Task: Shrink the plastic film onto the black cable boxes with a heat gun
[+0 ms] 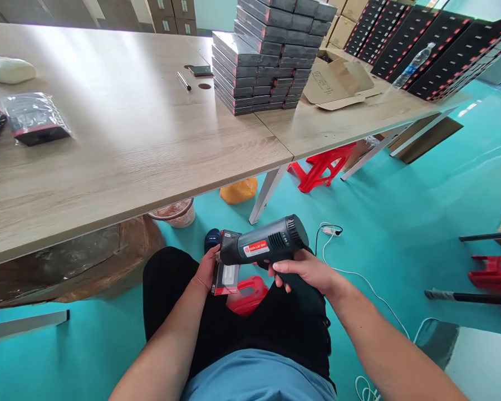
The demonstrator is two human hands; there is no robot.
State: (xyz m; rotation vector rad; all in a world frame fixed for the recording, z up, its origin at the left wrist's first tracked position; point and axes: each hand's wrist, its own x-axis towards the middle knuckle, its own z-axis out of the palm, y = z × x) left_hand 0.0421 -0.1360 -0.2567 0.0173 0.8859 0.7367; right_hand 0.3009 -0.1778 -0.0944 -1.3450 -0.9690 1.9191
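Observation:
A dark heat gun [271, 242] with a red and white label lies across my lap area, its nozzle pointing left. My right hand [298, 270] is wrapped round its handle. In my left hand [207, 269] is a small flat box [229, 275], dark and grey with red edges, gripped by its left side. The heat gun's nozzle is over the upper part of the box and hides some of it. Whether the nozzle touches the box I cannot tell.
Ahead is a wooden table [129, 139] with stacked wrapped boxes [259, 61], a loose wrapped box [37, 117], a pen [184, 81] and an opened carton [338, 83]. Black boxes [438, 47] and a bottle [414, 65] are at right. A power strip [330, 231] with cables lies on the floor.

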